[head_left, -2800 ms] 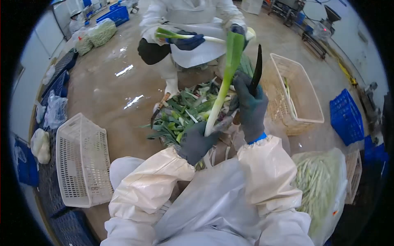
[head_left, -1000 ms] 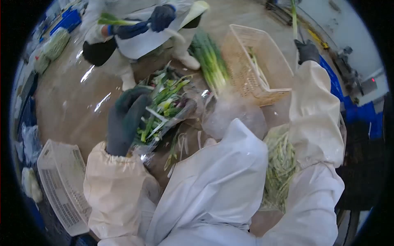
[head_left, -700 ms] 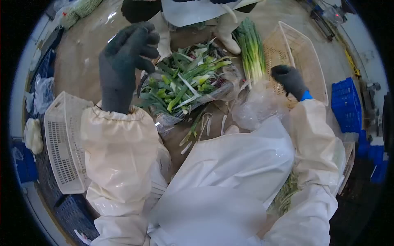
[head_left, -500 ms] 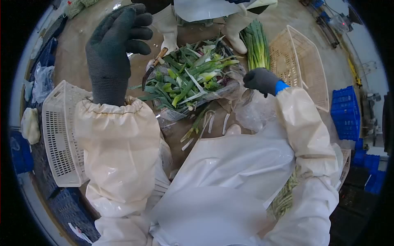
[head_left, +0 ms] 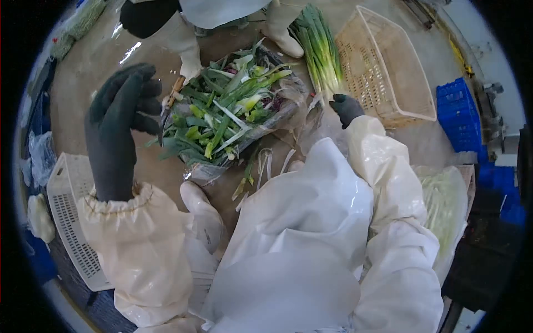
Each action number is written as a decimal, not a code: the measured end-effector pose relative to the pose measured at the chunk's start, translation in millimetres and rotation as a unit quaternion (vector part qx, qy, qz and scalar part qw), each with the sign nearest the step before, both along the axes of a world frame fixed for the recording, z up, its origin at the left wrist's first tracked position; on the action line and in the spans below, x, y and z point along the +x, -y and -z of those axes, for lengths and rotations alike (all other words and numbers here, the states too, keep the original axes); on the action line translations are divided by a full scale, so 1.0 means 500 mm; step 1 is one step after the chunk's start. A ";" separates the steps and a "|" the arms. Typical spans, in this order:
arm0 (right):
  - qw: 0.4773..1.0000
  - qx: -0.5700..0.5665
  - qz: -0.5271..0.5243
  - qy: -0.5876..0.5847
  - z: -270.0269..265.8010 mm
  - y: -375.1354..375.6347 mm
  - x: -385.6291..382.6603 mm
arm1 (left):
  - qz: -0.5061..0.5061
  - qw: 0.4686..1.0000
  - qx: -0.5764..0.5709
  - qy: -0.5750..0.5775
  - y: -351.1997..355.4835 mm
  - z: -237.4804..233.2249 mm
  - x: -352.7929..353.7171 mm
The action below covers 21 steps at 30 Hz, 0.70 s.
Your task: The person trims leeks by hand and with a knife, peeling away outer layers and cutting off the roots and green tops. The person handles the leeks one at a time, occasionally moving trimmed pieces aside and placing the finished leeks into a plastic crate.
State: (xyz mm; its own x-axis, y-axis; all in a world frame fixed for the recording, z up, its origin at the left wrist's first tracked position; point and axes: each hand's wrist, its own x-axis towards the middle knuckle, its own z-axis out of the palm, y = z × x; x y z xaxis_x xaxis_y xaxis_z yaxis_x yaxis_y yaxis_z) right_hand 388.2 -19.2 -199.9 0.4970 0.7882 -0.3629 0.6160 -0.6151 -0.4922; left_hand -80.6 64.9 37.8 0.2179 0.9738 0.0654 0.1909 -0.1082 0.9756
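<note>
My left hand [head_left: 119, 122], in a dark grey glove, is raised at the left with its fingers apart and nothing in them. Close to its fingertips lies a sickle [head_left: 177, 86], its wooden handle and dark curved blade at the edge of a heap of green onion trimmings [head_left: 222, 111]. My right hand [head_left: 347, 110], gloved too, is at the white root end of a bunch of green onions [head_left: 319, 55], beside crumpled clear plastic [head_left: 311, 125]. Its fingers are curled; whether anything is in them is hidden.
A cream crate [head_left: 388, 72] stands right of the bunch, with blue crates [head_left: 458, 114] beyond. Another white crate [head_left: 75, 222] is at my left. Pale vegetables in plastic [head_left: 444, 205] lie beside my right arm. Opposite, a person's white boot [head_left: 284, 36] stands near the bunch.
My view has shifted, and my left hand has come lower and toward me. My right hand has moved closer to the root end of the green onion bunch.
</note>
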 end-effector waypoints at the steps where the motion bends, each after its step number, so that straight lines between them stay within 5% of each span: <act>1: 1.000 -0.004 -0.008 0.027 0.022 0.011 -0.012 | 0.008 1.000 -0.013 -0.019 -0.002 0.008 0.005; 4: 0.982 -0.034 -0.066 0.173 0.178 0.074 0.007 | 0.024 0.997 -0.033 -0.062 0.000 0.023 0.039; 8: 0.985 -0.086 0.087 0.120 0.236 0.249 -0.003 | 0.050 0.993 -0.044 -0.098 0.003 0.038 0.073; 14: 0.947 -0.084 0.310 0.020 0.190 0.455 -0.108 | 0.060 0.987 -0.063 -0.133 0.003 0.053 0.106; 21: 0.901 -0.084 0.419 -0.073 0.061 0.452 -0.205 | 0.089 0.985 -0.073 -0.130 0.005 0.072 0.125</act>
